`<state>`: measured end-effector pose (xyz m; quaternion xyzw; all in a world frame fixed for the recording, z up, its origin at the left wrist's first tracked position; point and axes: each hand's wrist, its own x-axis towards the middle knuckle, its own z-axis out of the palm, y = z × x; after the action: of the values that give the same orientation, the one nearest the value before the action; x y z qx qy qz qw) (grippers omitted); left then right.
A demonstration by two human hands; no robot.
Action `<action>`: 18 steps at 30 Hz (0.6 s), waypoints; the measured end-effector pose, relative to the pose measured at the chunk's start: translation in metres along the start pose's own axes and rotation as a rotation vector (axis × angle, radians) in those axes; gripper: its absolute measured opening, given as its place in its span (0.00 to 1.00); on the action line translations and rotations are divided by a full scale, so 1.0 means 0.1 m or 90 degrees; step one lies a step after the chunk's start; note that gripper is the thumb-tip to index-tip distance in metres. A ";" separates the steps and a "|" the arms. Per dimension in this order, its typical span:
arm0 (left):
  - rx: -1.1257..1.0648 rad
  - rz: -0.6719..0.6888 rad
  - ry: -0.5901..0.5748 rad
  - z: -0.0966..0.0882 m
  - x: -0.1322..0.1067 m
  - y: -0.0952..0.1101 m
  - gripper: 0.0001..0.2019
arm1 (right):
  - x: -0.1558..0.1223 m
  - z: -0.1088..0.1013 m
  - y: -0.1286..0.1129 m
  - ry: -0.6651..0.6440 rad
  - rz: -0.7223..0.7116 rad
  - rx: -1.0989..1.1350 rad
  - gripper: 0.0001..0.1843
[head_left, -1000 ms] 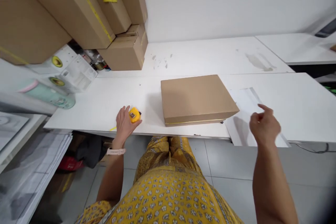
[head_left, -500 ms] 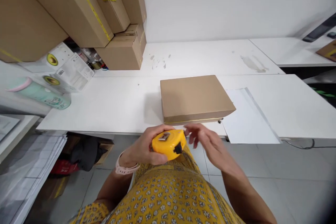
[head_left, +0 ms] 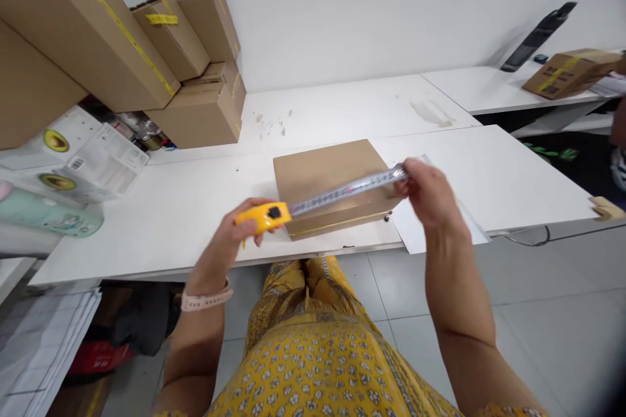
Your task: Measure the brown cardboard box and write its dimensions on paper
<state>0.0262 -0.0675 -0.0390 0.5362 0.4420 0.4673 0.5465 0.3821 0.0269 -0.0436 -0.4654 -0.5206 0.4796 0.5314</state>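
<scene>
My left hand point(head_left: 239, 228) is wrapped round the yellow case of a tape measure point(head_left: 267, 216). Its metal blade point(head_left: 342, 191) is pulled out toward the right and slopes up a little. At the blade's free end, my right hand point(head_left: 428, 192) pinches it between thumb and fingers. Beneath the blade lies a flat brown cardboard box point(head_left: 323, 169) on the white table point(head_left: 190, 208). The blade crosses in front of the box top; I cannot tell whether it touches. A sheet of white paper point(head_left: 415, 231) lies partly under the box's right side.
Brown cartons point(head_left: 195, 114) are stacked at the back left, beside white boxes with avocado pictures point(head_left: 83, 156) and a mint-green bottle point(head_left: 53, 212). On the far right stand a black bottle point(head_left: 535, 39) and a taped carton point(head_left: 567, 75). Part of another person shows at the right edge.
My right hand has drawn the blade out of the case and moved right and upward. My left hand has shifted left and up with the case. The view has turned right.
</scene>
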 end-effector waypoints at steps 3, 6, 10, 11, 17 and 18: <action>0.001 0.000 0.126 -0.44 0.12 -0.02 0.21 | 0.44 -0.37 0.10 0.058 0.013 0.013 0.25; 0.032 -0.045 0.186 -0.72 0.20 -0.06 0.21 | 0.66 -0.48 0.26 0.052 0.067 -0.050 0.22; 0.058 -0.075 0.209 -0.80 0.23 -0.12 0.22 | 0.72 -0.39 0.45 0.051 0.097 -0.173 0.22; 0.064 -0.074 0.211 -0.79 0.23 -0.13 0.22 | 0.71 -0.37 0.48 0.051 0.097 -0.200 0.23; 0.095 -0.069 0.156 -0.67 0.30 -0.13 0.23 | 0.63 -0.28 0.50 -0.036 0.087 -0.315 0.28; 0.093 -0.064 0.146 -0.64 0.33 -0.13 0.22 | 0.62 -0.26 0.49 -0.055 0.090 -0.327 0.29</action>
<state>-0.0305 -0.0239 -0.0532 0.4950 0.5609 0.4637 0.4748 0.4067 0.0936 -0.0860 -0.5996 -0.6134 0.3871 0.3381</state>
